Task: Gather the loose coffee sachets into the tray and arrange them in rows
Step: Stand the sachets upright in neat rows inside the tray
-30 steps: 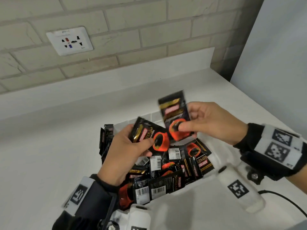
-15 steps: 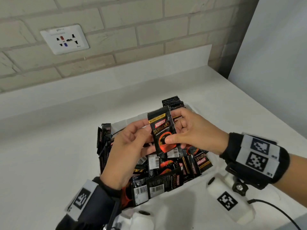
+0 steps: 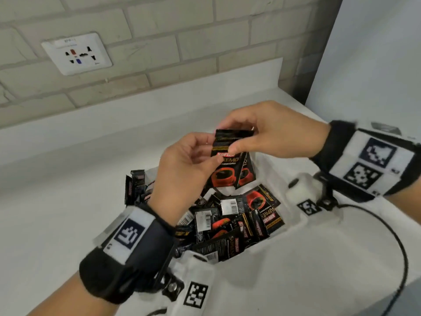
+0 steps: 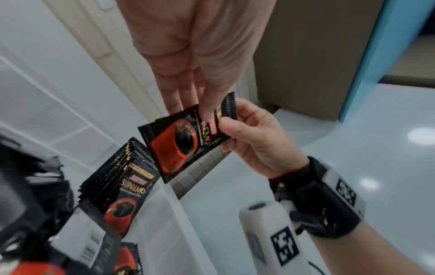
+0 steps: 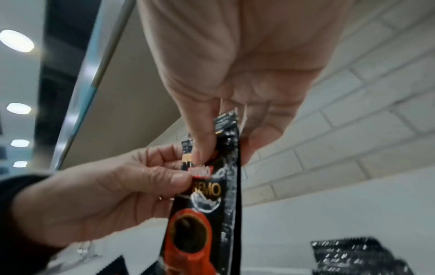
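Observation:
Both hands hold black Kopiko Supremo sachets (image 3: 224, 172) together, upright, above the white tray (image 3: 266, 176). My left hand (image 3: 215, 153) pinches their left edge, thumb on the front. The top edge is pinched by my right hand (image 3: 237, 137) from above. The left wrist view shows the held sachet (image 4: 183, 143) between left hand (image 4: 190, 111) and right hand (image 4: 235, 121), over an upright row of sachets (image 4: 122, 182). In the right wrist view my right hand (image 5: 226, 148) and left hand (image 5: 181, 165) grip the sachets (image 5: 202, 214). Several loose sachets (image 3: 227, 222) lie heaped in the tray.
More upright sachets (image 3: 136, 185) stand at the tray's left side. A brick wall with a white socket plate (image 3: 76, 53) runs behind the white counter (image 3: 57, 201). A pale panel (image 3: 376, 53) stands at the right. A black cable (image 3: 391, 236) loops over the counter near the right wrist.
A second ago each hand held its own sachet apart. They have come together, and the joined sachets now sit a little higher and further back, with the right hand on the top edge.

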